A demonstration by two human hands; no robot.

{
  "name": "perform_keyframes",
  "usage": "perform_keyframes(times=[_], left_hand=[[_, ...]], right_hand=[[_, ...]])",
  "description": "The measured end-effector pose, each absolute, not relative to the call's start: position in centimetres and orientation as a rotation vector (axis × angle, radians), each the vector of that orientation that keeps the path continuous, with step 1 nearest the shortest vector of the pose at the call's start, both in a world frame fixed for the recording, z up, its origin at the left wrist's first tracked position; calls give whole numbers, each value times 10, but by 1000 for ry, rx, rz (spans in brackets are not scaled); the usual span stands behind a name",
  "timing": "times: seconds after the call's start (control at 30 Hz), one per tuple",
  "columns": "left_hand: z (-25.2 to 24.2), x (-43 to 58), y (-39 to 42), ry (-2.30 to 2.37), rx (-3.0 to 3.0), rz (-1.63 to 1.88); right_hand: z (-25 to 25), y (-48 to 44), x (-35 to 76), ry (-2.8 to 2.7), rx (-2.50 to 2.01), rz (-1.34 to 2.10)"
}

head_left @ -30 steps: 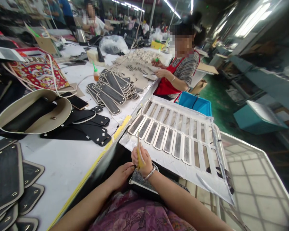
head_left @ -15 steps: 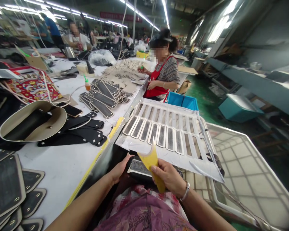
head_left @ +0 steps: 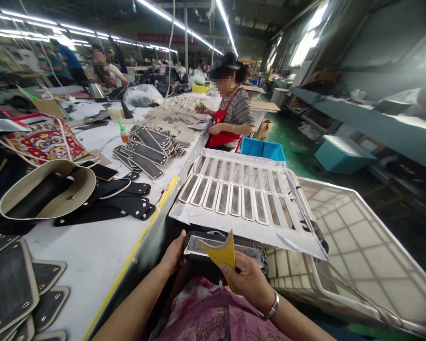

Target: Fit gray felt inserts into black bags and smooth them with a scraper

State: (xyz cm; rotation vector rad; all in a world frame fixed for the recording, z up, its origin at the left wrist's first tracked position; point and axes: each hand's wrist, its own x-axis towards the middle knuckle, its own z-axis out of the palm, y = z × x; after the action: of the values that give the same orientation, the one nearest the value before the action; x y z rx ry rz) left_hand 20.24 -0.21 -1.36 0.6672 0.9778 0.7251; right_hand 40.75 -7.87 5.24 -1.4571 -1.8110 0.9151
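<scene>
My left hand (head_left: pixel 173 253) grips the left end of a black item (head_left: pixel 190 258) at my lap, thumb on its edge and fingers mostly hidden. Set in the top of this item is a grey oblong panel (head_left: pixel 248 251) with a pale border. A bent yellow sheet (head_left: pixel 224 255), pointed at its upper end, is pinched in my right hand (head_left: pixel 250 274) and covers part of the panel. Just beyond lies a white slotted board (head_left: pixel 220 221), whose front row holds several grey panels with pale rims (head_left: pixel 223 199).
On the white table (head_left: pixel 102 255) at left lie black strap pieces (head_left: pixel 147 147), a cream-lined band (head_left: pixel 48 189) and a phone (head_left: pixel 104 171). A large white crate (head_left: pixel 362 199) stands at right. Beyond the board, a co-worker in a red apron (head_left: pixel 222 116) stands beside a blue bin (head_left: pixel 264 149).
My right hand and the yellow sheet have shifted slightly, and the sheet's tip leans differently. More of the grey panel shows. The camera view has turned a little to the right.
</scene>
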Motion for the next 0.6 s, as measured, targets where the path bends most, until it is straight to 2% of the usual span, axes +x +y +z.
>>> perform_keyframes(times=[0.13,0.23,0.43,0.6], left_hand=[[12,183,-5,977,661,598],[25,190,-10,930,605,525],[19,211,-16,804,487,762],[15,208,-17,678,462,827]], right_hand=[[60,-81,417,-1662,-1491,927],[59,-86,415,-1513,-1475,1153],[44,-93,387,-1375,-1416,1607],[7,-90,356,-1347,-1259,1924]])
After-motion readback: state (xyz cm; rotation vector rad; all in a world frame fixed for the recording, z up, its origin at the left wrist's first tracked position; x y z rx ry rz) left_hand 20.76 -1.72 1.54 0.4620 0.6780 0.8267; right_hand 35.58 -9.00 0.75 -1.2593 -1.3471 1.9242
